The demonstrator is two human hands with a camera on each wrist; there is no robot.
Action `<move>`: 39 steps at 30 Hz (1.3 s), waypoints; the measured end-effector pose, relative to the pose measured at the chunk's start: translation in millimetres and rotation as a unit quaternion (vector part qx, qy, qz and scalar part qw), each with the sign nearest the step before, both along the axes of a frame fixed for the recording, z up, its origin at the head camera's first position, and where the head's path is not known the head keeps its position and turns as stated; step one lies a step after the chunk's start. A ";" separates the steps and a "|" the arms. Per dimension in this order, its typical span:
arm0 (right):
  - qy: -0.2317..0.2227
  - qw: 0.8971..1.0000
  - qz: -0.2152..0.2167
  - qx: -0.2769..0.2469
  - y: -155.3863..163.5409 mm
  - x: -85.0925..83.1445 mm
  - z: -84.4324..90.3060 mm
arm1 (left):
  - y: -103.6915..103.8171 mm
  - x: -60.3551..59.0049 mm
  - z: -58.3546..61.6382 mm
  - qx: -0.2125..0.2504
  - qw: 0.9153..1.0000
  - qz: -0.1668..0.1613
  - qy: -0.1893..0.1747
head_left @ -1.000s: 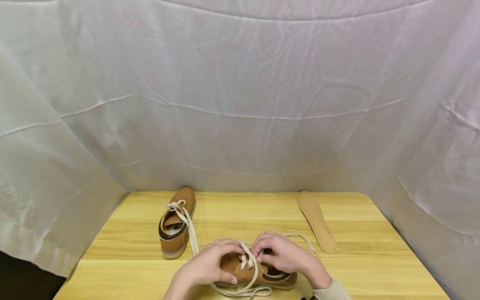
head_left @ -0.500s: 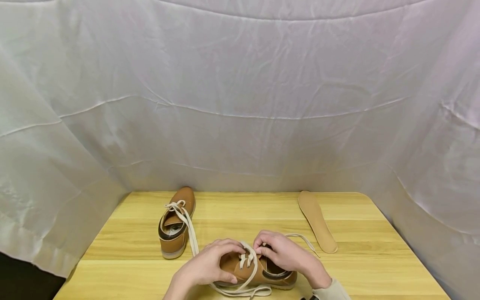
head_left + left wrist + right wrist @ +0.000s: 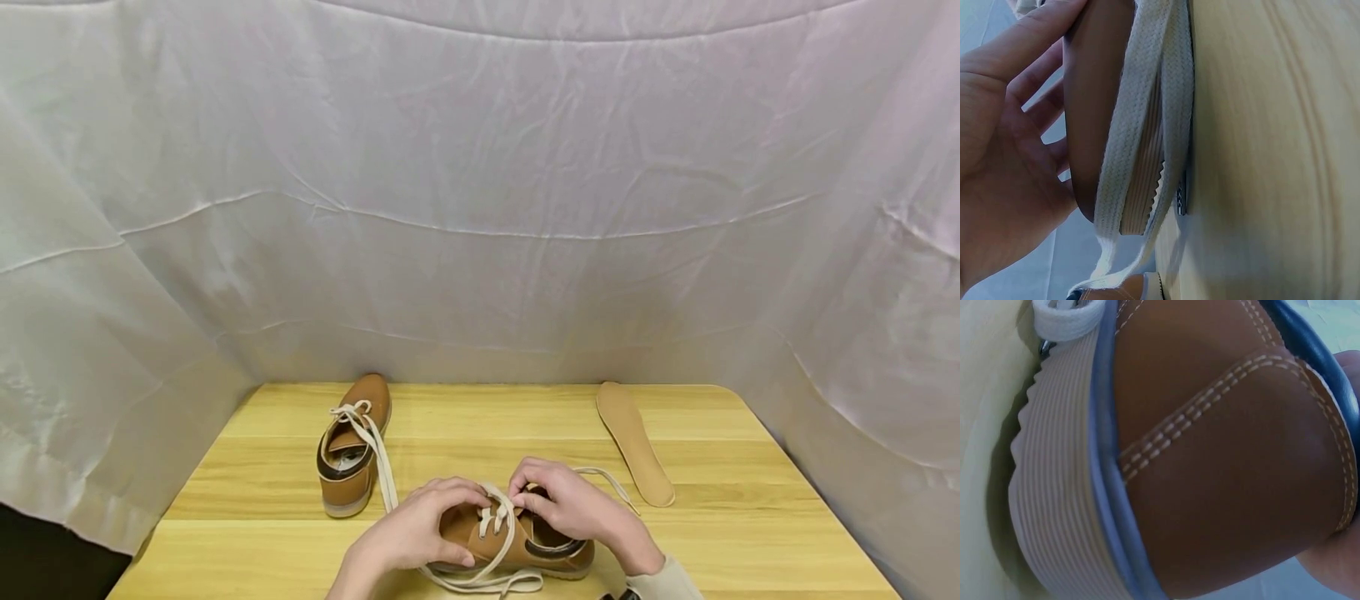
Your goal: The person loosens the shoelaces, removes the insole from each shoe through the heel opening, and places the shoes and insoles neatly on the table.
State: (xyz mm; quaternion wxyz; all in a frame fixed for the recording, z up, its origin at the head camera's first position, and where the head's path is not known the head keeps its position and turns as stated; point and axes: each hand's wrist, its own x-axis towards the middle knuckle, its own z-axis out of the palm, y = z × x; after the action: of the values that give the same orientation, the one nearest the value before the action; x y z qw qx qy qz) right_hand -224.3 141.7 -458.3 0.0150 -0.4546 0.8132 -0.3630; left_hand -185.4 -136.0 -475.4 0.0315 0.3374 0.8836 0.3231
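Note:
A brown leather shoe [image 3: 491,546] with cream laces lies at the table's front, toe to the left. My left hand [image 3: 420,525] grips its toe end, thumb on the near side and fingers over the far side. My right hand [image 3: 566,500] bends over the shoe's opening, thumb and forefinger pinching at the tongue beside the top of the lacing; the fingertips partly hide this spot. A long shoelace [image 3: 1125,125] loops down the near side onto the wood. The shoe's heel [image 3: 1235,487] fills the right wrist view, part of my right hand behind it.
A second brown shoe [image 3: 352,442] stands at the back left, its long laces trailing toward my left hand. A tan insole [image 3: 636,446] lies at the back right of the wooden table [image 3: 750,517]. Pale cloth [image 3: 525,167] hangs behind and on both sides.
My right hand has lifted slightly and drawn back from the lacing, its fingertips staying at the tongue. My left hand and both shoes keep their places.

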 end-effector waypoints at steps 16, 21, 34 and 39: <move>0.055 0.998 -0.030 0.006 3.1 5.0 7.4 | 0.7 0.3 2.2 -0.003 1.000 0.003 -0.007; 0.010 0.999 -0.037 0.017 3.0 4.5 9.2 | 0.6 0.3 3.0 -0.003 1.000 0.004 -0.008; 0.063 0.998 -0.001 0.003 3.2 3.8 8.2 | 1.0 1.1 3.1 -0.009 1.000 0.003 -0.001; 0.126 0.992 0.005 0.019 0.0 4.8 6.5 | 1.1 1.3 3.0 -0.011 1.000 0.003 0.005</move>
State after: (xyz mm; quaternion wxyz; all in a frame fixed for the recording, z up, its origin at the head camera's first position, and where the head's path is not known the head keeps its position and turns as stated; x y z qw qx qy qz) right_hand -219.6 141.7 -451.8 -0.0774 -0.5002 0.8132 -0.2872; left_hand -184.1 -134.9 -472.4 0.0296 0.3359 0.8884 0.3115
